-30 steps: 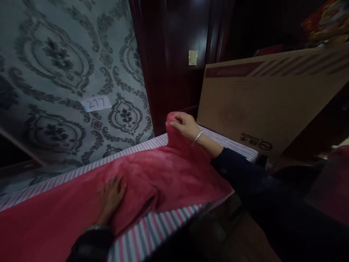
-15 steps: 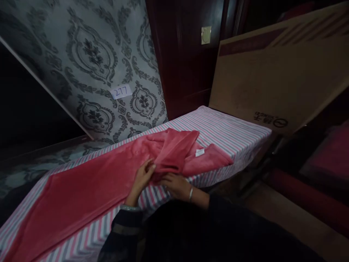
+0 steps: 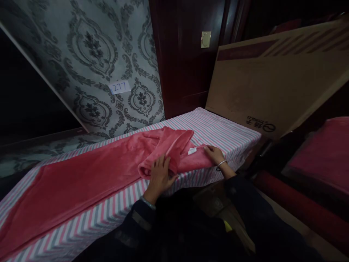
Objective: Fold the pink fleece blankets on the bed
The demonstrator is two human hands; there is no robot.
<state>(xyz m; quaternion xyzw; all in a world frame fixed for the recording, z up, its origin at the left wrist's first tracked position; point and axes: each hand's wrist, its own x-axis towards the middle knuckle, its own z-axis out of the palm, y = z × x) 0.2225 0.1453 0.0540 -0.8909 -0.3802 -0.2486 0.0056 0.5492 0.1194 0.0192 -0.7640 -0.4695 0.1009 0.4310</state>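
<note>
A long coral-red plush garment [image 3: 89, 171] is laid out on a striped cloth. One part of it, a tube-like end that looks like a sleeve or cuff [image 3: 145, 169], is folded across near the middle. My left hand [image 3: 159, 178] rests on this folded end, fingers stretched over the fabric and thumb apart. Farther right, my right hand [image 3: 216, 156] pinches the garment's edge between thumb and fingers. Just left of those fingertips a white label [image 3: 192, 150] shows on the fabric.
The pink, grey and white striped cloth [image 3: 220, 127] covers a long table or board. A large cardboard sheet [image 3: 245, 80] leans behind its right end. Patterned wallpaper bears a paper marked 277 [image 3: 120, 87]. Pink material [image 3: 323, 153] lies at the right.
My right hand has moved right, from the folded part to the garment's edge by the label. My left hand has shifted right and now lies on the folded end.
</note>
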